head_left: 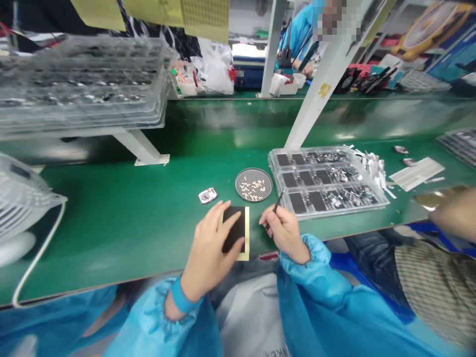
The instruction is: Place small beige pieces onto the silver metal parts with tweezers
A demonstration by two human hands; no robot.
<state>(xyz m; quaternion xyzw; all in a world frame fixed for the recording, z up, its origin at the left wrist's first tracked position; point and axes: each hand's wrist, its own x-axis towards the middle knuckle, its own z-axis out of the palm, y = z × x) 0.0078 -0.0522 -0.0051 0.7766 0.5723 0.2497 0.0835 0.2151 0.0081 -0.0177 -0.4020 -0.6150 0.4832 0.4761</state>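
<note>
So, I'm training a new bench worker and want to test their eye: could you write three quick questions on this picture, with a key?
1. What lies in the round perforated dish?
2. Fill the gap: the left hand is spread over a dark rectangular piece with a pale ____ edge.
3. True or false: the left hand holds the slim dark tool.

Key:
1. Small pale pieces.
2. Yellow.
3. False; the right hand holds the slim dark tool.

Matt pad [238, 232], smth glossy tbl [159, 218]
</note>
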